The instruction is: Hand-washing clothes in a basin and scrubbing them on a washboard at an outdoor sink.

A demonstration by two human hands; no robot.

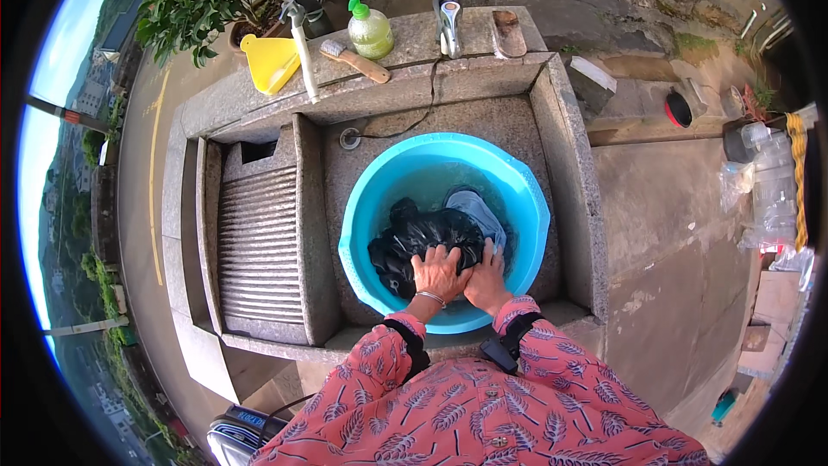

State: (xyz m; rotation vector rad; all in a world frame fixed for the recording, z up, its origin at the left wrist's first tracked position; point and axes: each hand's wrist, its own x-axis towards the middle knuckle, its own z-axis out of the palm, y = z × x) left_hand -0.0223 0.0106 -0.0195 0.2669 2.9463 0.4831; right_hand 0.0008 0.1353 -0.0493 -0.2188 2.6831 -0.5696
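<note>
A light-blue plastic basin (pixel 538 197) stands inside a stone wash sink (pixel 569 142). Cloudy water (pixel 433 180) fills part of it. In the water lies a bunched, wet black garment (pixel 420 230), with a pale-blue cloth (pixel 475 208) against its right side. My left hand (pixel 440 277), wearing a bracelet, curls its fingers over the garment's near edge. Close beside it, my right hand (pixel 486 281) grips the garment's near right edge, fingertips touching the blue cloth. The undersides of both hands are hidden.
Left of the basin is a ridged stone washboard (pixel 262 249). Along the back ledge are a yellow scoop (pixel 275 61), a tap with white hose (pixel 304 58), a wooden-handled brush (pixel 356 63), a green pump bottle (pixel 370 33) and a brown dish (pixel 509 33). A dark cord (pixel 414 123) reaches the drain.
</note>
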